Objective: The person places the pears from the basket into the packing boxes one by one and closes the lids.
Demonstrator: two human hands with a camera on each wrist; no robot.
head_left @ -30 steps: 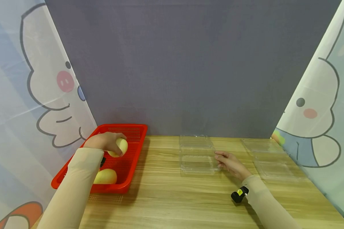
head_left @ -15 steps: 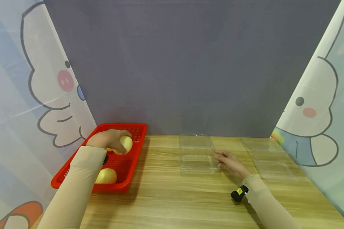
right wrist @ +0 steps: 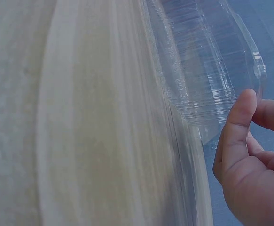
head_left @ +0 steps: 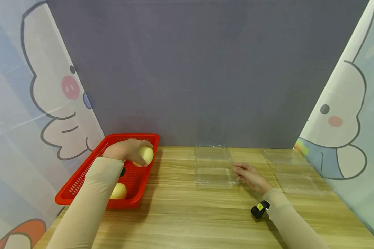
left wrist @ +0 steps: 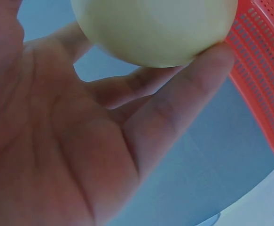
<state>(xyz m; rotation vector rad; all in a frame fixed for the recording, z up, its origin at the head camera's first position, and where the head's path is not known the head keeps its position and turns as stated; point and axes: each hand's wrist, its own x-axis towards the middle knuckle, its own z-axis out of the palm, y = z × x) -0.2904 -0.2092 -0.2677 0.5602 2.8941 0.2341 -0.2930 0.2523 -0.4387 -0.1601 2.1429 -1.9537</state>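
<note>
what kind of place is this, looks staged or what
Probably a staged recording booth, not a kitchen: a plain grey backdrop with cartoon curtains at the sides, a wooden table holding only a red basket of yellow fruit and clear plastic boxes.

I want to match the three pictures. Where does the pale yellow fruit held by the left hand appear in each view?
Head view: the pale yellow fruit sits left of centre, gripped by the left hand above the far end of the red basket.
Left wrist view: the fruit fills the top centre, on the fingertips.
Right wrist view: not in it.
Shared landmark: the red basket, at the right edge of the left wrist view.
</note>
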